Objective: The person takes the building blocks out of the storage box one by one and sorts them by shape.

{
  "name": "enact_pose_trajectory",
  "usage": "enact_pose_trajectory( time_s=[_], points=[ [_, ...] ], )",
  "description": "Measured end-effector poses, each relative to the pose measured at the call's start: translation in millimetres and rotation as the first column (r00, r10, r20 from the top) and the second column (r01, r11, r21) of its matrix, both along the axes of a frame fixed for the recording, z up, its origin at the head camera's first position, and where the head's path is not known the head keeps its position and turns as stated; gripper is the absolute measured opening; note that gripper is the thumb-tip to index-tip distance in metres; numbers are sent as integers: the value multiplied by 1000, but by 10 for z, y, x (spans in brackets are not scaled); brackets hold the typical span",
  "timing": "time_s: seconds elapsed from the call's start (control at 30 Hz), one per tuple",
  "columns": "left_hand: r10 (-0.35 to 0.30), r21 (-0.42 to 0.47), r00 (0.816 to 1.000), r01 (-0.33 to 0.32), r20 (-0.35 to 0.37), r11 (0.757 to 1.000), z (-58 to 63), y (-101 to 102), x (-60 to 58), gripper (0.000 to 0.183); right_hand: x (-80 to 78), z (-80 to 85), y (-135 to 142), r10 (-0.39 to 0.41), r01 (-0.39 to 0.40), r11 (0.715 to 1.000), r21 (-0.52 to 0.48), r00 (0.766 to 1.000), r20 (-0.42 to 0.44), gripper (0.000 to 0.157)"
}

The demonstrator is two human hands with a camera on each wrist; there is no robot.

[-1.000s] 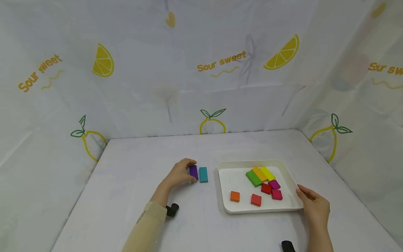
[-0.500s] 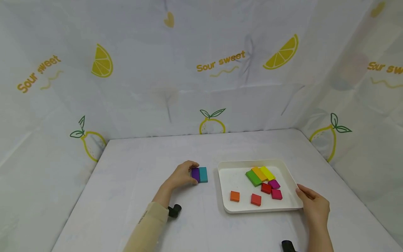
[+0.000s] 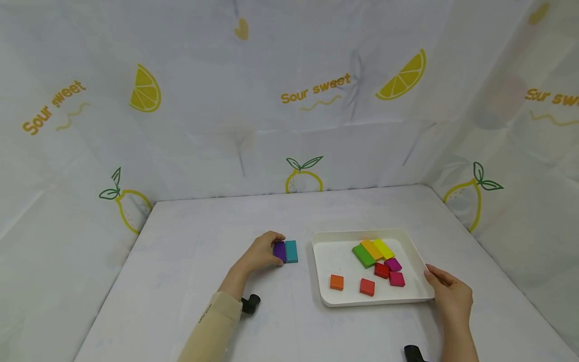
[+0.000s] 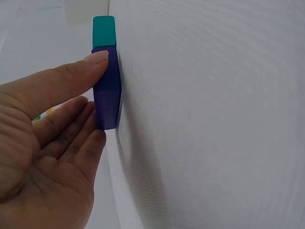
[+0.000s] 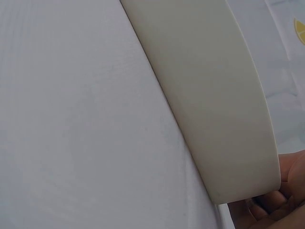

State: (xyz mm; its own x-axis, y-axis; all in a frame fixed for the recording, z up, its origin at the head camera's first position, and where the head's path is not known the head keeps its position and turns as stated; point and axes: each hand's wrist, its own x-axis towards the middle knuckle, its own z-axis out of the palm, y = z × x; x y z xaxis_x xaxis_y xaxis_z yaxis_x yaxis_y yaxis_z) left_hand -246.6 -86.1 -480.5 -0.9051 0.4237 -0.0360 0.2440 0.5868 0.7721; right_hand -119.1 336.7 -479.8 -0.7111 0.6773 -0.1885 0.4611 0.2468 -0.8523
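Now the left hand (image 3: 261, 251) is pinching the purple block (image 3: 280, 252) between its thumb and fingers. That block is lying on the worktop (image 3: 203, 226), left of the tray (image 3: 334, 256), and its long side is touching the blue block (image 3: 291, 251). The right hand (image 3: 454, 296) is pinching the tray's right edge, by the near corner. Inside, a green block (image 3: 364, 256), a gold block (image 3: 372, 250) and a yellow block (image 3: 384, 249) are lying side by side. A red block (image 3: 382, 270), a plum block (image 3: 393, 264) and a pink block (image 3: 396, 279) are sitting close by. An orange block (image 3: 336, 282) is lying alone near the front.
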Motion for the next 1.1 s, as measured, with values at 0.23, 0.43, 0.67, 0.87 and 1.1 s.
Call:
enact_pose_trajectory(
  time_s=[0.23, 0.43, 0.67, 0.87, 1.1],
  points=[
    [-1, -20, 1000, 0, -10, 1000, 5, -1, 13, 69, 2, -7, 0, 6, -6, 1000, 22, 1000, 12, 53],
    [5, -34, 999, -7, -37, 999, 6, 9, 15, 70, 10, 6, -2, 12, -12, 999, 37, 1000, 15, 52],
    [37, -33, 999, -38, -20, 999, 43, 7, 30, 73, 21, 5, 0, 11, -12, 999, 31, 1000, 15, 53],
    [35, 9, 999, -34, -12, 999, 60, 37, 18, 69, 7, -9, 10, 1, -1, 1000, 19, 1000, 17, 51],
    [18, 95, 999, -15, -30, 995, 107, 207, 5, 69, 3, -13, -1, -2, 2, 1000, 18, 1000, 5, 50]
  ],
)
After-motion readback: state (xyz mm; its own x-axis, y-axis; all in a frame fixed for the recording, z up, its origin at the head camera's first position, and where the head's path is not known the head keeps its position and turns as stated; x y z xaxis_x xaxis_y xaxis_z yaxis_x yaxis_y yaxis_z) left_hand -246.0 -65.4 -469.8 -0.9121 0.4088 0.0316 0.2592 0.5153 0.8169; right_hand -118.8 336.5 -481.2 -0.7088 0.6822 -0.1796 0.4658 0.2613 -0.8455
